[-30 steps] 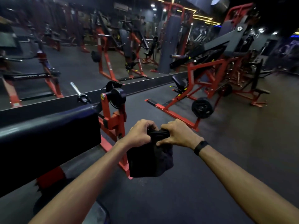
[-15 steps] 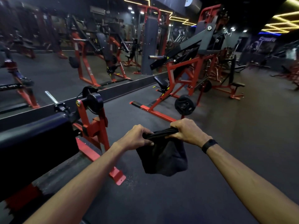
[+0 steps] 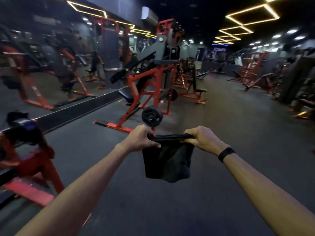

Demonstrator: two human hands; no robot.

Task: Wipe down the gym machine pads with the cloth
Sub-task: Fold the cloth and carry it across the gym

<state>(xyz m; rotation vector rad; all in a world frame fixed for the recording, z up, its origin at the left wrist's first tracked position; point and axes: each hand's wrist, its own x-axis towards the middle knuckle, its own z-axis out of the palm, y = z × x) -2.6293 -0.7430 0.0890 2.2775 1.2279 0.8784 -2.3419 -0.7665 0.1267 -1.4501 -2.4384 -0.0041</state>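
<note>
Dark rubber flooring (image 3: 221,133) stretches across a dim gym lit by yellow geometric ceiling light strips (image 3: 247,16), with a long wall mirror (image 3: 42,74) running along the left side. Out in front of the person, both bare arms reach forward over the floor. The left hand (image 3: 140,139) and the right hand (image 3: 203,139) each curl their fingers around the top edge of a black fabric cloth (image 3: 167,164), pulling that edge taut between them while the rest hangs down loosely below. A black wristband (image 3: 226,153) sits on the right wrist. Beyond the hands stands a red steel-framed gym machine with black pads (image 3: 150,79), carrying a black round weight plate (image 3: 152,116) low on its frame. Another red machine frame (image 3: 32,160), blurred, stands close at the left.
</note>
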